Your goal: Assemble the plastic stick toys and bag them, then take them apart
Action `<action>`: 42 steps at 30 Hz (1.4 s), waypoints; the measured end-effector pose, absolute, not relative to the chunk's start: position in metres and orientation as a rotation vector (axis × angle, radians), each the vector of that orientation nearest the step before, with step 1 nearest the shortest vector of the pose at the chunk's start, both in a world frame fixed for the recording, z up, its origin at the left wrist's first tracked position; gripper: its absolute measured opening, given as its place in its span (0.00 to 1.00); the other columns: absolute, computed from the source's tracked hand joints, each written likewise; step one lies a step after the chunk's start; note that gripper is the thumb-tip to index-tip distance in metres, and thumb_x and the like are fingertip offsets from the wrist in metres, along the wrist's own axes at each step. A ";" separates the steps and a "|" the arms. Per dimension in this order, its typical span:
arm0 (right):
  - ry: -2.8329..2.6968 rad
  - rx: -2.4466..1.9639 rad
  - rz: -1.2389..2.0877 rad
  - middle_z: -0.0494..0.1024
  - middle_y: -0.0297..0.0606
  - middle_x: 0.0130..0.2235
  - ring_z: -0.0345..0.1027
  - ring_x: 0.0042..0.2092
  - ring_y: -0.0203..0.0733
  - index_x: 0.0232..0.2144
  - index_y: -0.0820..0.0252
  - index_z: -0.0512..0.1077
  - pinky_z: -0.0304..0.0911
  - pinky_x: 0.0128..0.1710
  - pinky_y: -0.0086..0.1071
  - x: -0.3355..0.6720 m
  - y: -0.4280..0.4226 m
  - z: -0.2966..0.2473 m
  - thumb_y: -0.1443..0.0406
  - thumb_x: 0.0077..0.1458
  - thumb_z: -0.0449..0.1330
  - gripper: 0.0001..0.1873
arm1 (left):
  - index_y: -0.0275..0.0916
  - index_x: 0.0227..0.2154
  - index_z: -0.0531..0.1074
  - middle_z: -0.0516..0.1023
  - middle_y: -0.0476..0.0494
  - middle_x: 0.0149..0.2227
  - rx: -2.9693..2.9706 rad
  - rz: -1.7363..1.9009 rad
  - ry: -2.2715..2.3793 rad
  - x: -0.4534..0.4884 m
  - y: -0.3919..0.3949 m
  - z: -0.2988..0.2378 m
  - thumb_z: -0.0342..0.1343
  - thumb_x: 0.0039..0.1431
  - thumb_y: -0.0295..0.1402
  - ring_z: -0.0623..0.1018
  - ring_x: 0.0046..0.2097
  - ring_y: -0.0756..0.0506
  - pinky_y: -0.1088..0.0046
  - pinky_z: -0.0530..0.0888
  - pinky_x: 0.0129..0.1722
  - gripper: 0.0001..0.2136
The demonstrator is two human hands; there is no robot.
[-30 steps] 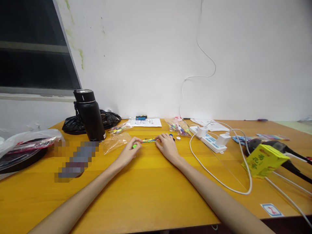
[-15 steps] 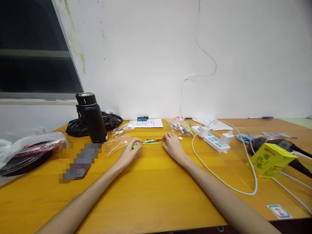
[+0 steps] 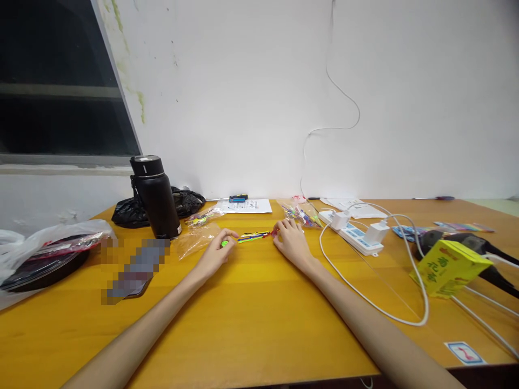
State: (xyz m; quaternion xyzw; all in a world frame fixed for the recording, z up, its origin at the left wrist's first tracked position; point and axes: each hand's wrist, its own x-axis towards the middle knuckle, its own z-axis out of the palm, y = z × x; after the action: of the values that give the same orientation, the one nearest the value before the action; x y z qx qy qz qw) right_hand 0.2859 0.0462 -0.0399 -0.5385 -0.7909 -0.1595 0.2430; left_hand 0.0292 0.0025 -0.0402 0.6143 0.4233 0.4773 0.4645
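My left hand (image 3: 217, 251) rests on the yellow wooden table (image 3: 251, 313), its fingers curled round a small green round piece (image 3: 224, 243). To its right lie a few thin coloured sticks (image 3: 253, 236) in yellow, green and blue. My right hand (image 3: 291, 241) lies just right of the sticks, fingertips pinched at their right end on a small reddish bit. A clear bag of small coloured parts (image 3: 302, 215) sits just beyond my right hand.
A black flask (image 3: 156, 197) and a black bag (image 3: 133, 212) stand at back left, with empty clear bags (image 3: 192, 239) beside them. A white power strip (image 3: 352, 233) with chargers and cables, a yellow carton (image 3: 448, 267) and papers (image 3: 247, 206) lie to the right and back.
My right hand has slid slightly right, from over the sticks to their right end. The left hand has kept still on the green piece. The camera has shifted a little.
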 end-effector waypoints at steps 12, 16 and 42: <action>-2.114 -1.275 -0.308 0.74 0.39 0.38 0.64 0.44 0.47 0.31 0.58 0.65 0.54 0.45 0.37 0.273 0.031 -0.022 0.69 0.55 0.57 0.03 | 0.41 0.41 0.70 0.61 0.54 0.26 1.690 1.155 1.140 0.023 0.006 -0.043 0.50 0.63 0.39 0.61 0.26 0.51 0.77 0.59 0.25 0.10; -2.370 -0.954 0.043 0.73 0.36 0.35 0.64 0.40 0.42 0.31 0.58 0.65 0.57 0.43 0.34 0.259 0.013 -0.017 0.71 0.53 0.58 0.05 | 0.40 0.36 0.72 0.71 0.50 0.31 1.985 1.113 1.315 0.016 0.006 -0.041 0.49 0.62 0.35 0.70 0.35 0.47 0.72 0.64 0.36 0.08; -2.304 -0.868 0.418 0.73 0.42 0.53 0.63 0.57 0.45 0.53 0.54 0.70 0.57 0.60 0.44 0.247 0.013 -0.037 0.57 0.71 0.46 0.18 | 0.39 0.44 0.69 0.76 0.41 0.47 1.823 1.150 0.966 0.021 0.008 -0.053 0.59 0.59 0.32 0.79 0.46 0.44 0.64 0.76 0.48 0.11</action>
State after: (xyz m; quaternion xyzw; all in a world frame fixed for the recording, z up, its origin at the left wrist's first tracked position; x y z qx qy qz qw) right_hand 0.2475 0.0131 -0.0371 -0.3297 -0.8751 0.1588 0.3167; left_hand 0.0205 0.0082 -0.0528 0.7140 0.3782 0.4503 0.3800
